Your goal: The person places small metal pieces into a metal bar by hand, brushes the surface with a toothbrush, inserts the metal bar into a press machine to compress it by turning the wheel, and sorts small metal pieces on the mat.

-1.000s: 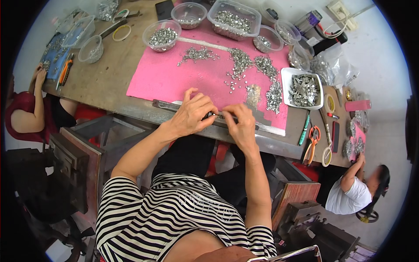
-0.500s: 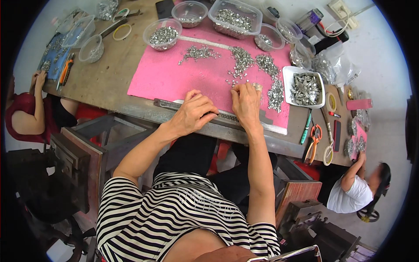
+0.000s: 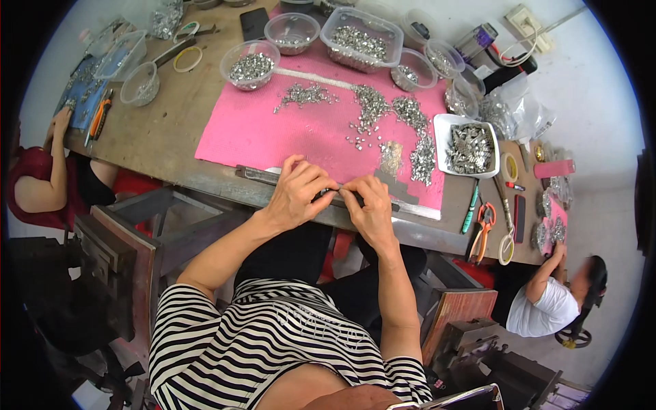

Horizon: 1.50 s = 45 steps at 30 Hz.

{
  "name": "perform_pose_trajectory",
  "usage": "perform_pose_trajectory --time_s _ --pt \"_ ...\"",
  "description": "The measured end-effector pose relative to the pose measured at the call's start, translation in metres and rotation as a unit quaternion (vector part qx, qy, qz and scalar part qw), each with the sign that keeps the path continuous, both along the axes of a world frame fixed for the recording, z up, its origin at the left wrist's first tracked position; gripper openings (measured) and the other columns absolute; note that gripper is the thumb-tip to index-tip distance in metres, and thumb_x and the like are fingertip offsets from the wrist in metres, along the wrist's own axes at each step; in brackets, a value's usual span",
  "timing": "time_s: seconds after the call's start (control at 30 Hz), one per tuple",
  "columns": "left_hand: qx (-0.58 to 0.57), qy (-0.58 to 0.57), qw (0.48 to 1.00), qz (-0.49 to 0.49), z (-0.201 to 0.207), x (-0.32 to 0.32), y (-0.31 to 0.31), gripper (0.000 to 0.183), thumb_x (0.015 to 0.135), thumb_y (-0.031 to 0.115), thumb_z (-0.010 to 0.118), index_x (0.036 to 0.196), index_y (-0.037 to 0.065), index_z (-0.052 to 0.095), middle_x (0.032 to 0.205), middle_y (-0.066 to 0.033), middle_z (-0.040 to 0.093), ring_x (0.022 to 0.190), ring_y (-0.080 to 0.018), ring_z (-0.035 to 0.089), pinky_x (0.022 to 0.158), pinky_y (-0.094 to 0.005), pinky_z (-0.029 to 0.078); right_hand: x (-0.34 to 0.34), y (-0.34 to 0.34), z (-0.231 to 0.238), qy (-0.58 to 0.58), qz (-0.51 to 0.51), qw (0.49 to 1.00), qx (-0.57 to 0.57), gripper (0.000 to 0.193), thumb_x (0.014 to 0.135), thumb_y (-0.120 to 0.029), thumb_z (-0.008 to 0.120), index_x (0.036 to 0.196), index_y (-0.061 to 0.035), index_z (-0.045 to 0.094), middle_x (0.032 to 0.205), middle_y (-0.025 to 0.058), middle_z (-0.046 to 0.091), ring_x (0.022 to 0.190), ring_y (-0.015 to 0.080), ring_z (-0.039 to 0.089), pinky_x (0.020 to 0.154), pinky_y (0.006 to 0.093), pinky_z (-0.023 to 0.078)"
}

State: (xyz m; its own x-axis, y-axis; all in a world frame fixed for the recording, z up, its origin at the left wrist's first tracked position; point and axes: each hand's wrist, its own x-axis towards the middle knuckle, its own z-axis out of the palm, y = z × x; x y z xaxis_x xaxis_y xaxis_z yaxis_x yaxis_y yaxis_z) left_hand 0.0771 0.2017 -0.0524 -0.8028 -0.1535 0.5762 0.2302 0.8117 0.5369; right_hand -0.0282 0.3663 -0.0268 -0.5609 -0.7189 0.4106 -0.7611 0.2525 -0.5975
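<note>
Side by side at the front edge of the pink mat (image 3: 236,130), my two hands meet over a long, narrow dark metal bar (image 3: 256,175). My left hand (image 3: 299,190) has its thumb and fingers pinched together just above the bar. Close against it, my right hand (image 3: 369,207) is pinched too, fingertips almost touching the left ones. Whatever lies between the fingers is too small and covered to name. Beyond the hands, small silver metal pieces lie in loose piles (image 3: 370,104), with another heap (image 3: 421,164) to the right.
Clear plastic bowls (image 3: 250,66) and a rectangular tub (image 3: 362,41) of metal pieces line the back. A white tray (image 3: 443,147) stands right, near orange-handled pliers (image 3: 483,229) and a green-handled tool (image 3: 470,206). Two other people work at either side.
My right hand has come left and nearer to me, from beside the loose pieces to my left hand's fingertips. My left hand stays at the bar. The whole view has shifted slightly.
</note>
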Motion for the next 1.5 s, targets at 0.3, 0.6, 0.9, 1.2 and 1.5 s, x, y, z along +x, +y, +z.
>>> perform_pose_trajectory --time_s 0.3,0.6,0.9,1.2,1.5 --pt "0.006 -0.013 1.0 -0.002 0.007 -0.003 0.001 0.013 0.079 0.011 0.077 0.091 0.01 0.072 0.088 -0.0019 0.063 0.088 -0.0204 0.06 0.103 -0.0479 0.036 -0.068 -0.027 -0.014 0.031 -0.101 0.994 0.023 0.006 0.084 -0.011 0.073 0.088 -0.0062 0.07 0.081 0.0093 0.063 0.08 0.028 0.061 0.077 0.0407 0.041" --pt "0.078 -0.038 0.994 -0.064 0.002 0.002 -0.015 0.013 0.084 0.007 0.074 0.096 0.003 0.071 0.095 -0.0066 0.069 0.093 -0.0254 0.066 0.108 -0.0522 0.043 -0.073 -0.032 -0.017 0.107 -0.107 0.986 0.067 0.009 0.082 -0.013 0.073 0.086 -0.0068 0.069 0.079 0.0078 0.064 0.078 0.0267 0.062 0.075 0.0412 0.039" --pt "0.052 0.005 0.998 -0.04 -0.003 0.002 -0.005 0.012 0.084 0.003 0.074 0.096 0.003 0.071 0.094 -0.0079 0.069 0.09 -0.0253 0.068 0.105 -0.0501 0.047 -0.068 -0.026 -0.009 0.105 -0.094 0.988 0.057 0.007 0.083 -0.011 0.072 0.085 -0.0062 0.069 0.08 0.007 0.064 0.08 0.0258 0.062 0.075 0.0401 0.039" --pt "0.05 0.012 0.998 -0.023 -0.005 0.0 -0.004 0.01 0.084 0.002 0.072 0.095 0.002 0.07 0.093 -0.0086 0.068 0.088 -0.0264 0.067 0.103 -0.0511 0.048 -0.004 0.005 0.002 0.03 -0.02 0.999 -0.005 0.009 0.081 -0.007 0.073 0.088 -0.0057 0.068 0.087 0.0064 0.065 0.085 0.0254 0.061 0.084 0.0377 0.042" --pt "0.064 0.006 0.998 -0.02 -0.002 -0.001 -0.002 0.012 0.085 0.003 0.072 0.096 0.001 0.071 0.093 -0.0089 0.069 0.088 -0.0269 0.067 0.103 -0.0518 0.047 0.006 0.01 -0.011 0.09 -0.024 0.995 -0.018 0.016 0.079 -0.003 0.075 0.094 -0.0062 0.069 0.091 0.0054 0.064 0.087 0.0248 0.06 0.084 0.0387 0.041"
